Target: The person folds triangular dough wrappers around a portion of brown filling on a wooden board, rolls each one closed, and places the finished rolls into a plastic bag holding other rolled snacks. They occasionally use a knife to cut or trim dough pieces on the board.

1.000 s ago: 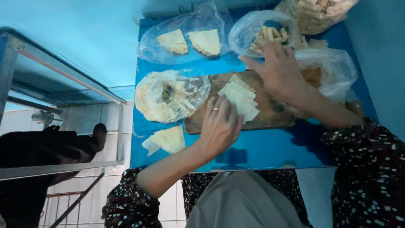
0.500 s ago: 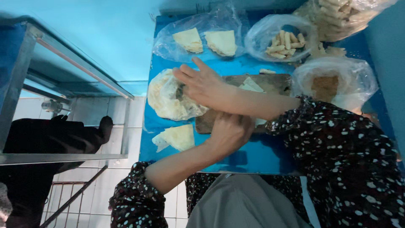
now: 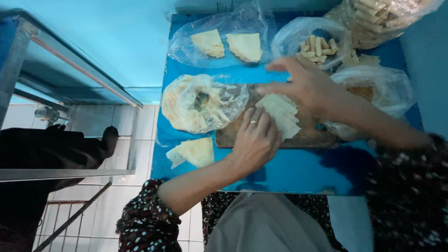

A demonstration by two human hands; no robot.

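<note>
A fan of pale dough sheets [image 3: 282, 114] lies on a brown wooden board [image 3: 309, 136] on the blue table [image 3: 298, 170]. My left hand [image 3: 254, 142], with a ring on one finger, rests flat on the near left edge of the sheets. My right hand [image 3: 305, 86] hovers spread just above the far side of the sheets, fingers apart, blurred by motion. Left of the board lies a clear plastic bag of round wrappers [image 3: 200, 102].
A bag with two folded triangles [image 3: 228, 44] lies at the back. A bag of small rolled sticks [image 3: 317, 44] and a bigger bag of rolls [image 3: 382, 16] sit at the back right. A folded wrapper [image 3: 196, 151] lies near left. A bag of brown filling [image 3: 373, 93] sits right.
My right hand has pulled back from the bag of round wrappers to above the sheets on the board. My left hand has shifted onto the sheets.
</note>
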